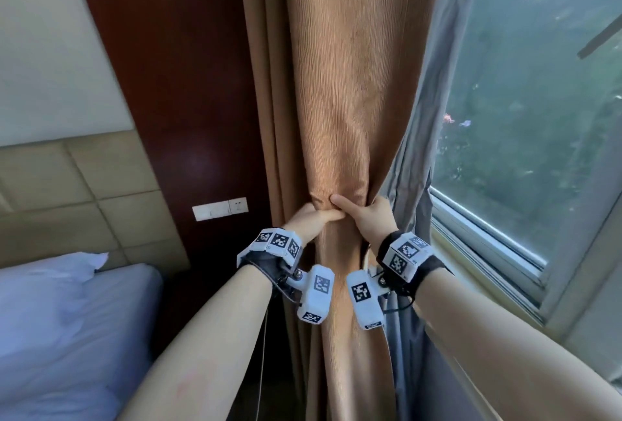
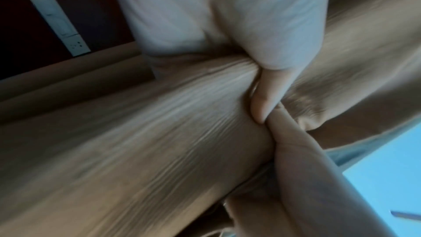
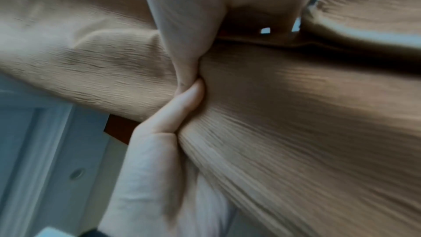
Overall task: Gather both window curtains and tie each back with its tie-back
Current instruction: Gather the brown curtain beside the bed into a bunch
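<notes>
A tan ribbed curtain [image 1: 336, 101] hangs in the middle of the head view, gathered into a thick bundle. My left hand [image 1: 314, 217] grips the bundle from the left and my right hand [image 1: 358, 213] grips it from the right, thumbs meeting in front. In the left wrist view my left hand [image 2: 268, 95] has its thumb pressed into the curtain [image 2: 148, 141], tip to tip with my right thumb. The right wrist view shows my right hand [image 3: 189, 71] wrapped round the curtain [image 3: 307, 132]. The fingers behind the fabric are hidden. I cannot make out a tie-back.
A grey lining curtain [image 1: 420, 151] hangs just right of the bundle, against the window [image 1: 538, 101] and its sill [image 1: 488, 252]. A dark wood panel [image 1: 185, 84] with a white wall switch [image 1: 220, 208] is on the left. A bed with a pillow [image 1: 50, 303] fills the lower left.
</notes>
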